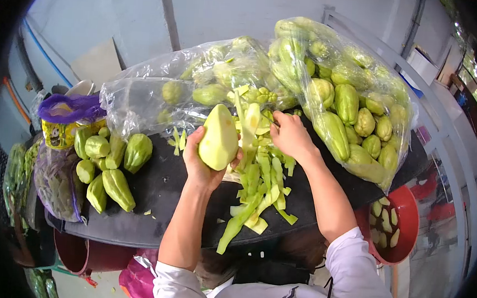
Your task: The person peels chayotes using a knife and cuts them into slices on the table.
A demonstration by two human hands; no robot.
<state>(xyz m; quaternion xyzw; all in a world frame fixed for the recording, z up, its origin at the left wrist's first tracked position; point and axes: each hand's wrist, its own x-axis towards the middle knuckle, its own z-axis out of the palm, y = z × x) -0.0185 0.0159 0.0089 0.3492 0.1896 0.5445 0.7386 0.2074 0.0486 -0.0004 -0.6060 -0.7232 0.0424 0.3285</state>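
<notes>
My left hand (pixel 200 171) is wrapped round a peeled chayote (pixel 219 137), pale green and smooth, held upright above the table. To its right, a heap of green peel strips (pixel 261 180) spreads over the dark table (pixel 162 191) and hangs toward the front edge. My right hand (pixel 291 136) is at the back right of this heap, its fingers curled closed. Whatever those fingers grip, if anything, is hidden from view. Unpeeled chayotes (pixel 117 189) lie loose on the table's left side.
A big clear bag of chayotes (pixel 355 118) stands at the back right, beside another clear plastic bag (pixel 143 97) with more chayotes. A purple net bag (pixel 56 179) sits at the left end. Below the right edge, a red bucket (pixel 413 225) holds peeled pieces in liquid.
</notes>
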